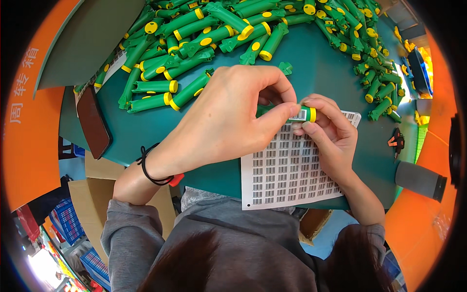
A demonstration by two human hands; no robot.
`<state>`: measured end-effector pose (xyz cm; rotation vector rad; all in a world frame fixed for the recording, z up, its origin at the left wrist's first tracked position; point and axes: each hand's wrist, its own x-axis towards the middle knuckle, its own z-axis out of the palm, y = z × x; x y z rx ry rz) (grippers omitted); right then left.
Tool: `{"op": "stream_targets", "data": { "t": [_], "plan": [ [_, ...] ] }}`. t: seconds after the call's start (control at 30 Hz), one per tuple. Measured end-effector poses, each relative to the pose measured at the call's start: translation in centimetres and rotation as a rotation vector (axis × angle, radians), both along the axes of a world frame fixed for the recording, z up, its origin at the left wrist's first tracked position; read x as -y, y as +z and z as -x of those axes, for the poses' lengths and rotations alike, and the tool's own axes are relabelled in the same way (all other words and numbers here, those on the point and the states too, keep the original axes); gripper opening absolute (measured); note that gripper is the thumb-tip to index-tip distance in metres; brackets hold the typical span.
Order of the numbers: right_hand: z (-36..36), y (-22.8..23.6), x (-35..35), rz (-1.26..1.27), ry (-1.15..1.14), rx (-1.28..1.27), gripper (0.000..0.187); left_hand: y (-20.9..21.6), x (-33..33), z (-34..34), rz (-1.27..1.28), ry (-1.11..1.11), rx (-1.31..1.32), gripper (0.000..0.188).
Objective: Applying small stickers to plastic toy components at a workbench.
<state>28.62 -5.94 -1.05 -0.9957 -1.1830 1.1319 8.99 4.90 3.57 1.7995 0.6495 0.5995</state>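
A green plastic tube (312, 115) with a yellow end band lies across my fingertips, over the table. My right hand (335, 138) is closed on its yellow end, thumb below and fingers above. On the tube's side is a small white barcode label (298, 116). My left hand (228, 112) reaches in from the left, thumb and forefinger pinched together at the label's left edge. The back of that hand hides much of the tube. Beneath both hands is a white sheet of barcode labels (277, 182), several rows of which show.
Many green tubes with yellow ends (194, 48) are heaped along the far side of the green table (214, 177), with another heap (379, 82) at right. A brown flat case (92, 122) sits at left. A grey cylinder (419, 180) and a small black object (397, 142) are at right.
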Motion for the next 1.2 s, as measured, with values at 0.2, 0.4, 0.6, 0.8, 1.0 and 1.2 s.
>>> {"op": "stream_targets", "data": {
  "t": [0.2, 0.4, 0.6, 0.8, 1.0, 1.2],
  "plan": [
    [0.4, 0.4, -0.1, -0.009, -0.042, 0.079, 0.037, 0.6, 0.0, -0.3, 0.131, -0.06, -0.16, 0.032],
    [1.1, 1.5, -0.8, -0.057, -0.067, 0.13, 0.041, 0.2, -0.6, 0.7, -0.089, -0.023, -0.09, 0.038],
    [0.1, 2.3, -1.4, -0.222, -0.196, 1.106, 0.021, 9.8, -9.6, 14.1, -0.67, 0.97, -0.13, 0.03],
    [0.1, 2.1, -1.7, -0.091, -0.149, 0.986, 0.009, 6.3, -6.7, 10.1, -1.173, 0.618, -0.18, 0.014],
    [0.5, 2.2, -1.5, -0.14, -0.159, 0.961, 0.009, -1.6, 0.8, 3.2, -0.738, 0.136, -0.113, 0.017],
    [1.1, 1.5, -1.7, -0.096, -0.152, 0.955, 0.008, -2.5, 0.6, 3.3, -0.736, 0.079, -0.173, 0.012]
  ]
}}
